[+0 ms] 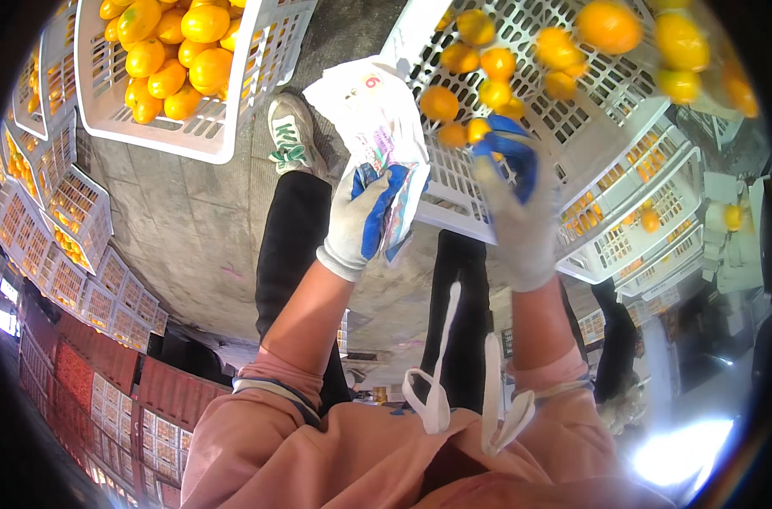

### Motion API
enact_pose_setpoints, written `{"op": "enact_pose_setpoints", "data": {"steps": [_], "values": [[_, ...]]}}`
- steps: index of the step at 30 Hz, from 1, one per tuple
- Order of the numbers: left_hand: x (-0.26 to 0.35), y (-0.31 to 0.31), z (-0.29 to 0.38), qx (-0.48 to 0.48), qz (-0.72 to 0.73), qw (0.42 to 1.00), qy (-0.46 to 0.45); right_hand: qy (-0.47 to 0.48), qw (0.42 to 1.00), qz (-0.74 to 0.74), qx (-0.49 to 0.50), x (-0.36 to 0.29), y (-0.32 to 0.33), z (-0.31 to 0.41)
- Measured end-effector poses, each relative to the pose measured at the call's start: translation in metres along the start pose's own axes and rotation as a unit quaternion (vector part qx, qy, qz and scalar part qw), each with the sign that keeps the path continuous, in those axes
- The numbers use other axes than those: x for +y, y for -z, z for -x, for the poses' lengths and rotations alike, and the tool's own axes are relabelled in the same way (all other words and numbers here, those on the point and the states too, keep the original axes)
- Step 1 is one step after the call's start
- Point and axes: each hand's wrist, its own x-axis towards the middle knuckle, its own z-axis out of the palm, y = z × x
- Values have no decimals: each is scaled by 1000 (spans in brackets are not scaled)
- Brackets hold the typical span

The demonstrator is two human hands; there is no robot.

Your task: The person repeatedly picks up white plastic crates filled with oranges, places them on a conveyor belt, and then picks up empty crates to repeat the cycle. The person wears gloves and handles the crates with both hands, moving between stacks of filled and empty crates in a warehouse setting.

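My left hand (367, 213), in a white knit glove with blue-coated palm and fingers, grips a white printed plastic bag (376, 114) by its lower end. The bag fans out away from me over the rim of a white slotted plastic crate (452, 219). Reaching over that crate is my right hand (519, 191), in a matching glove and blurred. Its blue fingers curl beside an orange citrus fruit (478, 130); whether they hold it cannot be told. Several more citrus fruits (497, 63) lie scattered on the crate's slotted floor.
A white crate (226, 137) heaped with citrus fruits stands at the upper left on the concrete floor (188, 210). Stacked crates (640, 235) with fruit rise at the right. More crates (80, 216) line the far left. My shoe (293, 130) is between two crates.
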Motion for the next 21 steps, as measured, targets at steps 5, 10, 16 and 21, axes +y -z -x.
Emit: {"op": "enact_pose_setpoints", "data": {"steps": [5, 10, 16, 21], "values": [[8, 11, 4, -24, -19, 999, -29, -18, 999, 6, -46, -24, -47, -14], [16, 19, 3, -15, -48, 999, -15, -205, 933, -285, 72, -2, -42, -12], [50, 22, 4, 65, -46, 990, -120, -382, 833, -380, 126, 31, -62, 5], [78, 40, 12, 81, -131, 978, -143, -393, 912, 75, -87, 58, -116, 21]]}}
